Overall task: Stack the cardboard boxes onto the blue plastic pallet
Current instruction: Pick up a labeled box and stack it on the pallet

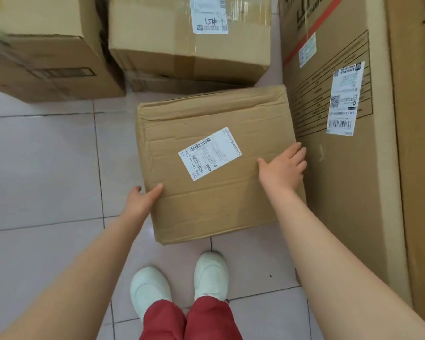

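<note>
1. Pale pink square floor tiles [42, 168] with dark grout lines cover the ground, seen from above by a person looking down.
2. At the near left edge of a flat, creased brown cardboard box [214, 192], the left hand [142, 200] grips the box: its thumb lies on the top face and the fingers curl down the side, out of sight.
3. The right hand [284, 168] lies open and flat on the top face near the right edge, fingers spread and reaching over that edge.
4. This box sits low in front of the person, its top bearing a tilted white shipping label [210, 153] with barcodes; I cannot tell whether it rests on the tiles or is lifted slightly.
5. Below the box stand two white slip-on shoes [182, 283] and red trouser legs [189, 320].
6. Just right of the box, touching or nearly touching it, rises a tall brown cardboard carton [349, 168] with a white barcode label and a red diagonal stripe.
7. Beyond the box lies a taped brown cardboard box [187, 38] with a white label, resting on another flattened one.
8. Far left stands a plain brown cardboard box [42, 57].
9. No blue pallet shows in this view.
</note>
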